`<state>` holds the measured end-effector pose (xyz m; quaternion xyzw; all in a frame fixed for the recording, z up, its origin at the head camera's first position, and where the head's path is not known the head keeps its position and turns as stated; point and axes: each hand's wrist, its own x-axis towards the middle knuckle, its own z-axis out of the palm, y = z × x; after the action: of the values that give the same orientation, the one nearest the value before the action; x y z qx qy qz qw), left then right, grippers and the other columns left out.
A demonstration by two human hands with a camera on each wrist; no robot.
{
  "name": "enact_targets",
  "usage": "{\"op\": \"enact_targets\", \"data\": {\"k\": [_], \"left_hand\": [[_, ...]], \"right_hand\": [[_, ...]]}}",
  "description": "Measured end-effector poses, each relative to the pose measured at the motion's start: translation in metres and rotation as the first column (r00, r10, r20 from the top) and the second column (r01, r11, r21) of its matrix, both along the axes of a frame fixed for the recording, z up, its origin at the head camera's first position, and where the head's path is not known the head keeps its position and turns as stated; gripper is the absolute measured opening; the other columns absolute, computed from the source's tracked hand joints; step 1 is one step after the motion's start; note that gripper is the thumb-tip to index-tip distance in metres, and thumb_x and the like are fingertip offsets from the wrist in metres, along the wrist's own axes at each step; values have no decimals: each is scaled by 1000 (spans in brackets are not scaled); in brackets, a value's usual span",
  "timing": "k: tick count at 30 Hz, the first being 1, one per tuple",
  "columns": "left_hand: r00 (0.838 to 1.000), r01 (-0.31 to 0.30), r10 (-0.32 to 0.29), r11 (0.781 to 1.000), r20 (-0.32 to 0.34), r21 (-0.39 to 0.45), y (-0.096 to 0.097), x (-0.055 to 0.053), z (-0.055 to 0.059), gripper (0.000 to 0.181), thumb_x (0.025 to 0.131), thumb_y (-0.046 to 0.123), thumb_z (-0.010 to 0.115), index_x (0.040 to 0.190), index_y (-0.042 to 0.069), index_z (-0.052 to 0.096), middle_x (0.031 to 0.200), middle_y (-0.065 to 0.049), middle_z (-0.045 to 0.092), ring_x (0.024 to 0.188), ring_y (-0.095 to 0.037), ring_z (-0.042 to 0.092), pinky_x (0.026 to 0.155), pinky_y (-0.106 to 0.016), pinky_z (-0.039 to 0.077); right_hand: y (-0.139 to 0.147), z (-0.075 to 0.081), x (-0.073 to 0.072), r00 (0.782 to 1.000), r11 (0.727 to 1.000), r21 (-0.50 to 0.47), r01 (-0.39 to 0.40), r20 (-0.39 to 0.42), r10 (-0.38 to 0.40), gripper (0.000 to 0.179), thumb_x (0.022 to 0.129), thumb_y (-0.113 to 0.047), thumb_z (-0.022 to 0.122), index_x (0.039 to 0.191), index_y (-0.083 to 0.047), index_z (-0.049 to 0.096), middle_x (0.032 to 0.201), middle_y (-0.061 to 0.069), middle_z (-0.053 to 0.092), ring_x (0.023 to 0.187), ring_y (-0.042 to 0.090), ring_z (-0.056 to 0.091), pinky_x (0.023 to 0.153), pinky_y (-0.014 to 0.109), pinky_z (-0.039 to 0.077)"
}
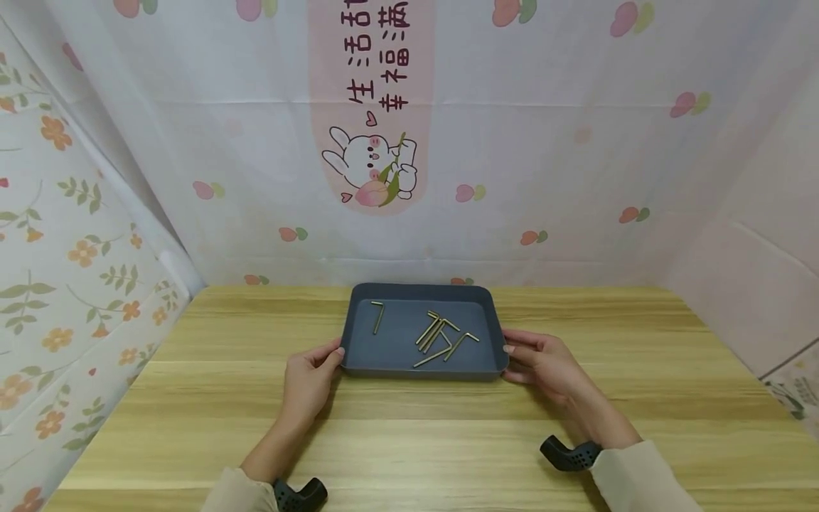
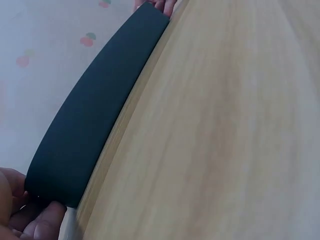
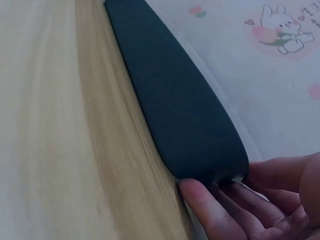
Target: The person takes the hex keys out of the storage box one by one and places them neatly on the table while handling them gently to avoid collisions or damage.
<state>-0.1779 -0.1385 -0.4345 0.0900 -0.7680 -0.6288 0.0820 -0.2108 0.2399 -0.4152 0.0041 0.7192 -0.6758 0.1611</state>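
Observation:
A dark grey-blue rectangular tray (image 1: 390,355) sits at the far middle of the table. Several brass-coloured L-shaped hex keys (image 1: 435,333) lie bunched in its right half, and a single hex key (image 1: 379,318) lies apart near its left end. My left hand (image 1: 308,377) grips the tray's near left corner, thumb at the rim. At the near right corner, my right hand (image 1: 547,366) holds the tray with its thumb on the rim. Both wrist views show the tray's near wall (image 2: 95,105) from outside, fingers curled at its ends and fingertips low along the base.
The wooden table (image 1: 409,448) spreads out in front of the tray and to both sides. A white printed cloth (image 1: 544,142) hangs right behind the tray, with a flowered cloth (image 1: 77,284) along the left. Black curved devices (image 1: 569,455) are worn on both wrists.

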Motion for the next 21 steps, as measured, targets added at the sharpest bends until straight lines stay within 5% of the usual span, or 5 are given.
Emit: {"op": "enact_targets", "data": {"k": [10, 21], "left_hand": [[999, -36, 35, 997, -14, -68, 11, 11, 0, 30, 96, 9, 64, 124, 0, 71, 126, -14, 71, 126, -21, 60, 84, -6, 48], [1000, 12, -13, 1000, 7, 19, 15, 37, 1, 33, 97, 8, 64, 127, -2, 68, 129, -17, 69, 119, -17, 64, 84, -10, 52]], "right_hand": [[8, 5, 12, 999, 999, 36, -29, -13, 29, 57, 104, -11, 55, 155, 4, 34, 157, 29, 37, 103, 10, 72, 85, 31, 61], [20, 7, 31, 998, 994, 82, -68, 7, 67, 60, 104, -14, 56, 155, 6, 33, 156, 29, 38, 106, 9, 71, 87, 32, 61]]}}
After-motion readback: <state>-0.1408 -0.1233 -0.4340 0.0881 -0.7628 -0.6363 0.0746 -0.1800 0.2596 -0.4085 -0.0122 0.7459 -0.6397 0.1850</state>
